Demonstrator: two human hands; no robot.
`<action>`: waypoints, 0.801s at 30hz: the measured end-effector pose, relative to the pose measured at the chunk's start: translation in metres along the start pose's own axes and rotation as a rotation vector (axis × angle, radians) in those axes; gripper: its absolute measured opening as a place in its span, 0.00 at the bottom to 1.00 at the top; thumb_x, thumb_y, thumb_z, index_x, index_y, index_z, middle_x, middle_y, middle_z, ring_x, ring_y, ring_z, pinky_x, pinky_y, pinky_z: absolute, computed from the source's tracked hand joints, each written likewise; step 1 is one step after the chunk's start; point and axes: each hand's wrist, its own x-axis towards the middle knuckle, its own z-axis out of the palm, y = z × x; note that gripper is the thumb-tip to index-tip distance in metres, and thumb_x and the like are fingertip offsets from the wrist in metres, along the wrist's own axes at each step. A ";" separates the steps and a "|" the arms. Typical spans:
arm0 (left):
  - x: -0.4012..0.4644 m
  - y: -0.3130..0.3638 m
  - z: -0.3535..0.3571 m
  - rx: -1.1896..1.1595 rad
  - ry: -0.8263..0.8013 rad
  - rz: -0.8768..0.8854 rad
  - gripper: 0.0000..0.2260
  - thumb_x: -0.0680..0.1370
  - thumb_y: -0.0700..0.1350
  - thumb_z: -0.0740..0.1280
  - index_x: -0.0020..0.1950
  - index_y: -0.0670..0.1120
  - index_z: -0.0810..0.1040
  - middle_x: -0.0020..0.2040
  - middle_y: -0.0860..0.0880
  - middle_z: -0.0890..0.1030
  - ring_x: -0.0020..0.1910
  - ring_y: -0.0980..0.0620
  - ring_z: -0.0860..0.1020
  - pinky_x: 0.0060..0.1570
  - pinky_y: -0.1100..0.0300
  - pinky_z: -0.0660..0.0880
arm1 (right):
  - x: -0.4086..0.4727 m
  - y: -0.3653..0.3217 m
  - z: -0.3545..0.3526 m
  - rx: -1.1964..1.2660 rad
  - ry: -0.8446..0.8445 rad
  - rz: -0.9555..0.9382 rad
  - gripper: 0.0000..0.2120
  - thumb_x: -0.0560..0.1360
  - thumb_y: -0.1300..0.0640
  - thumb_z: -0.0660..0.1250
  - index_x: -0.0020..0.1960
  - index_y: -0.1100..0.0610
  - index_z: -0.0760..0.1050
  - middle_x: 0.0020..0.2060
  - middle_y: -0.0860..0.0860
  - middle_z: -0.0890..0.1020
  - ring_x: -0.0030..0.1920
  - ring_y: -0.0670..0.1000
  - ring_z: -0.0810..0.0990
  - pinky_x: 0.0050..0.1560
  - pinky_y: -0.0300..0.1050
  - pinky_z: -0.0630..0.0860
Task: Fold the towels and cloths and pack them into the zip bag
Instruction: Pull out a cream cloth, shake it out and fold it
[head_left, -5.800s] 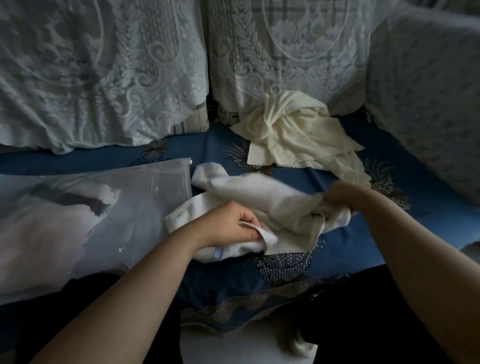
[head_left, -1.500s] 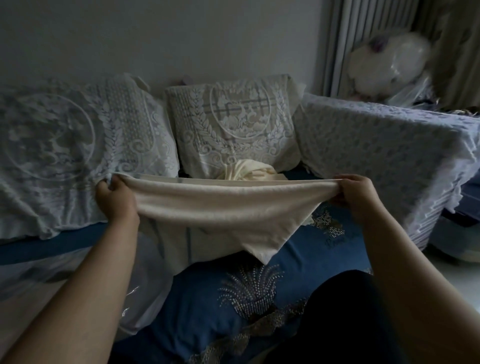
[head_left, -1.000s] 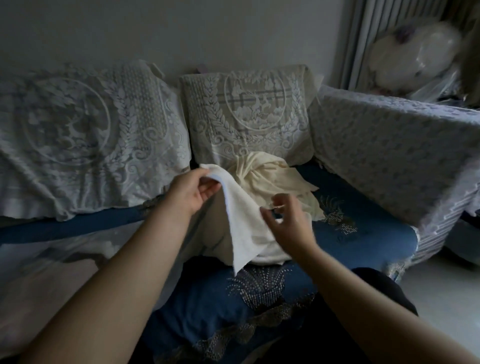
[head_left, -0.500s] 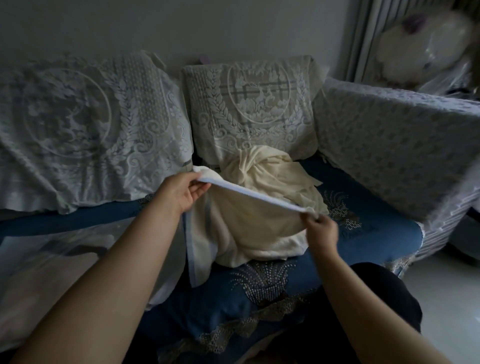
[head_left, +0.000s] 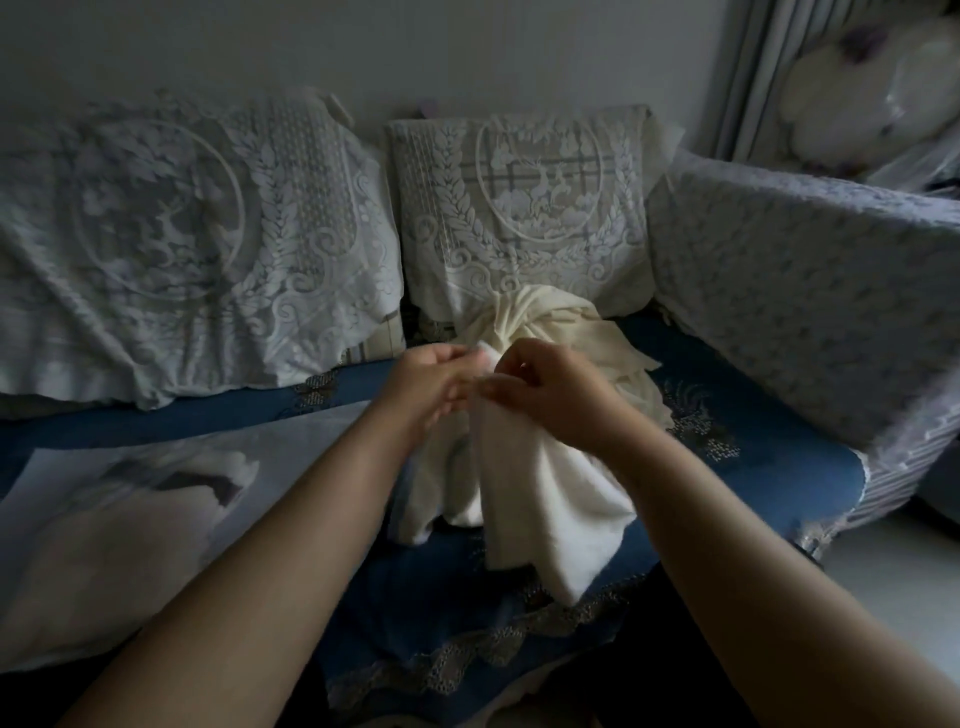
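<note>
Item one — your left hand (head_left: 431, 387) and right hand (head_left: 550, 395) meet in front of you above the sofa seat (head_left: 753, 467), fingers closed, each pinching the top edge of the white towel (head_left: 550, 499). The two gripped corners are brought together, almost touching, so the towel hangs doubled from your hands, its lower folds reaching down to the blue seat cover.

Item two — a cream cloth (head_left: 550, 322), unfolded and bunched, lies on the seat just behind your hands, leaning against the foot of the middle lace-covered cushion (head_left: 519, 208).

Item three: the zip bag (head_left: 130, 530), translucent, lies flat on the seat to your left, well apart from the towel. Pale folded fabric with a dark band shows through its wall; what exactly it is cannot be told.

Item four: a second lace-covered cushion (head_left: 171, 249) stands at the back left, and the sofa arm (head_left: 810, 291) under a patterned cover rises on the right.

Writing and labels: none can be read on the towel, cloth or bag; the lace shows only a deer-and-wreath pattern.
</note>
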 end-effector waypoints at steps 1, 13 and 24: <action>-0.004 0.001 0.006 -0.032 -0.029 0.014 0.07 0.76 0.45 0.68 0.49 0.42 0.81 0.38 0.44 0.82 0.34 0.53 0.78 0.35 0.61 0.76 | 0.002 0.003 0.007 -0.009 0.068 0.005 0.12 0.72 0.48 0.70 0.43 0.58 0.77 0.31 0.46 0.75 0.31 0.43 0.70 0.34 0.41 0.68; -0.016 -0.008 0.018 -0.068 -0.129 0.149 0.12 0.68 0.52 0.70 0.47 0.47 0.85 0.44 0.47 0.85 0.46 0.51 0.82 0.47 0.58 0.78 | 0.003 0.015 0.010 0.088 0.353 0.143 0.16 0.72 0.44 0.69 0.40 0.57 0.72 0.30 0.45 0.73 0.30 0.42 0.69 0.29 0.34 0.65; 0.041 0.043 -0.017 -0.203 0.346 0.179 0.05 0.76 0.45 0.69 0.41 0.46 0.80 0.41 0.47 0.81 0.38 0.54 0.79 0.40 0.60 0.77 | -0.026 0.014 -0.021 0.058 -0.023 0.036 0.23 0.69 0.43 0.72 0.31 0.62 0.72 0.23 0.46 0.70 0.24 0.42 0.67 0.25 0.33 0.61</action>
